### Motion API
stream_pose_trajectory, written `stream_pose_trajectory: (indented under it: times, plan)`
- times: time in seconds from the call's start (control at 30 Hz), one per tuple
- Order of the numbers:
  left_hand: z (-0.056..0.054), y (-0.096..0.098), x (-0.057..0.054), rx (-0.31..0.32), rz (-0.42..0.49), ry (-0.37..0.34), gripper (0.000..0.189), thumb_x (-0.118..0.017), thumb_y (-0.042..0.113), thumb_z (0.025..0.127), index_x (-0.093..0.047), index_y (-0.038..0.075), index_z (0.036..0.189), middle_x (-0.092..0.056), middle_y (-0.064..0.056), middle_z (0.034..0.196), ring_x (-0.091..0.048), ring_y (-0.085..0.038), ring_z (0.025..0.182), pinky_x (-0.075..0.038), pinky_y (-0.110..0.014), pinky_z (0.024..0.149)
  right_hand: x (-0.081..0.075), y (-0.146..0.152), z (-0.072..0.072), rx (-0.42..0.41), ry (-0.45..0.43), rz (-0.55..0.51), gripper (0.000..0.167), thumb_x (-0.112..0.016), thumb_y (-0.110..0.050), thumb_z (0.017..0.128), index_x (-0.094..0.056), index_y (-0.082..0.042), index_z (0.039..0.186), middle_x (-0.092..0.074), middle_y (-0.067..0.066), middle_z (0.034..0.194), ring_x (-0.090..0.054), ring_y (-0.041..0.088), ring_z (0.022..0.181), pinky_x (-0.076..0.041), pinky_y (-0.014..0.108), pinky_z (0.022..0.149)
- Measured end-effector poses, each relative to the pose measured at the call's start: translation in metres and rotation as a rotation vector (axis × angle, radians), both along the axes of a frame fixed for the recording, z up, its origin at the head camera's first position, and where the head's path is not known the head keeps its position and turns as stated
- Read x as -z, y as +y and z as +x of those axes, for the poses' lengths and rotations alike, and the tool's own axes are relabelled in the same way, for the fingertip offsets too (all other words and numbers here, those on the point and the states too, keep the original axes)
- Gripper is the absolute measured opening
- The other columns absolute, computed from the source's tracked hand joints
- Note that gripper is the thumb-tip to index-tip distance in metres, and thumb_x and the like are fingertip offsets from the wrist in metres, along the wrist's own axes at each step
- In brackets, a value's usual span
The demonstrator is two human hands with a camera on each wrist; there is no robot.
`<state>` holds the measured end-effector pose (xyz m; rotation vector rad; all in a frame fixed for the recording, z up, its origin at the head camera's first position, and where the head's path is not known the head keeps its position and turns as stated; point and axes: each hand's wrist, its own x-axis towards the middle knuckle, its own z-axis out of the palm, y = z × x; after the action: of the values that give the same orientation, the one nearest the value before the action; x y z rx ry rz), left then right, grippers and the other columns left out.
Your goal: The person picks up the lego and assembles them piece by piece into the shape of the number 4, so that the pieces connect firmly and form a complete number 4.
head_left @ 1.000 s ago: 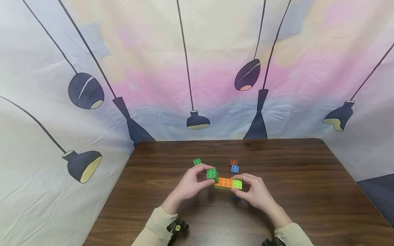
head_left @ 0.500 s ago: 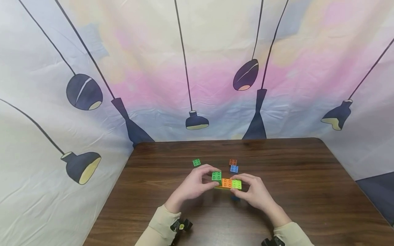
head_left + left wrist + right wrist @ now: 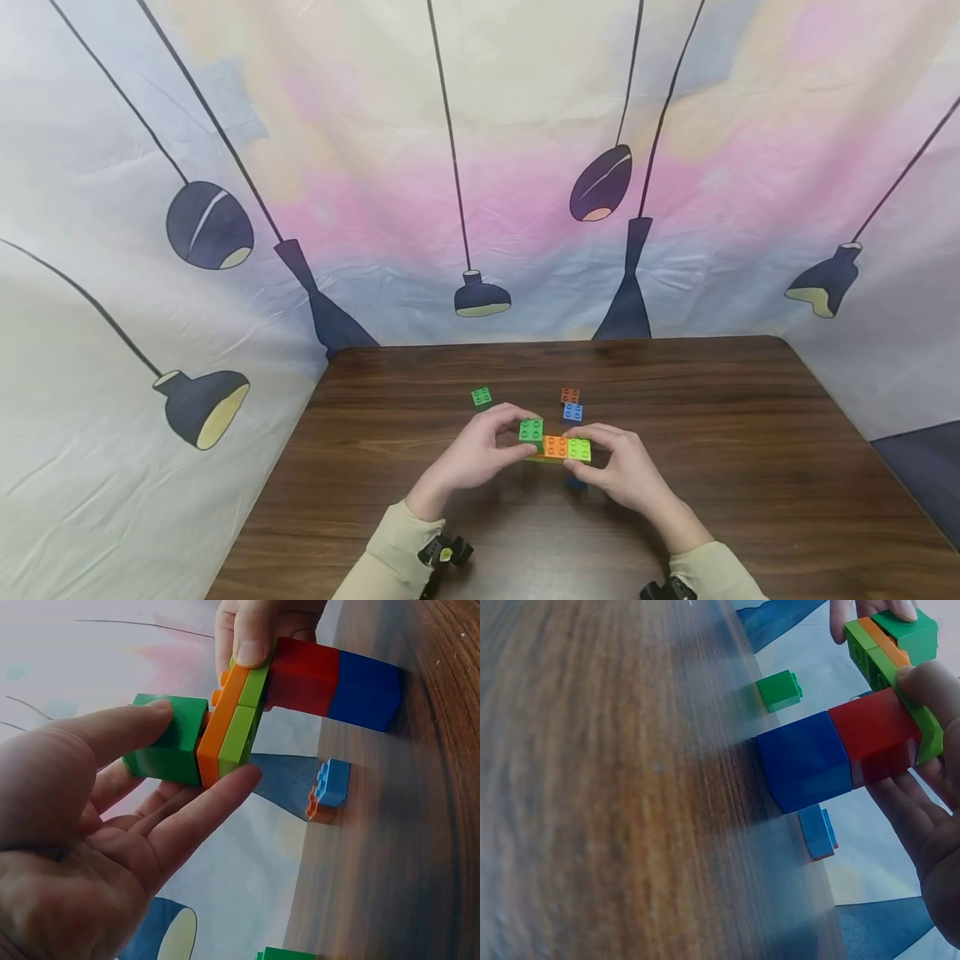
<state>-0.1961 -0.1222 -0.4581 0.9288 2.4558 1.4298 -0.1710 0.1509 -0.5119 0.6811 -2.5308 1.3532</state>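
My left hand [image 3: 480,450] pinches a green toy building brick [image 3: 531,430] between thumb and fingers, over the left end of a long orange brick [image 3: 556,447]. In the left wrist view, orange studs show in a narrow gap under the green brick, and one fingertip touches the lime layer [image 3: 236,739] beneath the orange. My right hand [image 3: 626,467] grips the structure's other end, by a lime brick [image 3: 579,450] beside the orange one. Below the lime layer, a red brick [image 3: 874,735] sits on a dark blue brick [image 3: 804,761], which stands lowest.
Behind the hands on the brown wooden table [image 3: 322,492] lies a loose green brick [image 3: 482,397] at left. Farther right, a light blue brick [image 3: 573,412] and a red-orange brick [image 3: 570,395] are together. A printed cloth [image 3: 375,167] hangs behind the table's far edge.
My left hand has moved slightly right with the green brick, from beyond the orange brick's left end to over it. The right hand has stayed in place with the structure.
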Motion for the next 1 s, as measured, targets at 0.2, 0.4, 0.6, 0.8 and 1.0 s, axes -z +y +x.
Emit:
stream_pose_trajectory:
  times: [0.2, 0.4, 0.6, 0.8, 1.0]
  plan:
    - [0.0014, 0.0019, -0.0025, -0.004, -0.039, 0.035, 0.033, -0.082, 0.017, 0.098, -0.073, 0.017, 0.13, -0.067, 0.007, 0.122, -0.066, -0.014, 0.114, -0.061, -0.031, 0.085, 0.0, 0.0007, 0.0005, 0.007, -0.013, 0.007, 0.035, -0.09, -0.021, 0.089, -0.078, -0.022, 0.121, -0.074, -0.011, 0.115, -0.072, 0.012, 0.103, -0.062, 0.044, 0.085]
    - [0.0023, 0.0023, -0.0031, -0.028, -0.058, 0.044, 0.032, -0.082, 0.02, 0.098, -0.074, 0.019, 0.129, -0.067, 0.009, 0.121, -0.066, -0.013, 0.114, -0.058, -0.042, 0.095, -0.0001, 0.0005, -0.0005, -0.008, -0.027, -0.016, 0.034, -0.089, -0.019, 0.089, -0.078, -0.021, 0.121, -0.074, -0.009, 0.116, -0.072, 0.012, 0.102, -0.062, 0.045, 0.085]
    - [0.0024, 0.0019, -0.0002, -0.041, -0.037, -0.047, 0.033, -0.08, 0.024, 0.099, -0.072, 0.021, 0.131, -0.07, 0.012, 0.122, -0.065, -0.016, 0.122, -0.051, -0.051, 0.108, -0.0007, 0.0005, -0.0005, -0.013, -0.035, -0.023, 0.034, -0.089, -0.019, 0.09, -0.078, -0.02, 0.121, -0.074, -0.009, 0.115, -0.072, 0.013, 0.103, -0.062, 0.046, 0.086]
    - [0.0023, 0.003, 0.0016, -0.058, -0.017, -0.1, 0.032, -0.08, 0.023, 0.099, -0.073, 0.019, 0.13, -0.073, 0.011, 0.12, -0.066, -0.018, 0.126, -0.052, -0.05, 0.108, 0.0, 0.001, -0.0011, -0.021, -0.037, -0.038, 0.034, -0.089, -0.018, 0.089, -0.078, -0.02, 0.121, -0.074, -0.009, 0.115, -0.072, 0.012, 0.102, -0.062, 0.045, 0.085]
    - [0.001, 0.0032, 0.0026, -0.071, -0.029, -0.108, 0.031, -0.082, 0.026, 0.098, -0.075, 0.018, 0.128, -0.074, 0.012, 0.117, -0.066, -0.015, 0.124, -0.051, -0.05, 0.108, 0.0001, 0.002, -0.0009, -0.033, -0.052, -0.048, 0.034, -0.089, -0.019, 0.09, -0.078, -0.02, 0.122, -0.074, -0.008, 0.117, -0.072, 0.013, 0.104, -0.062, 0.045, 0.086]
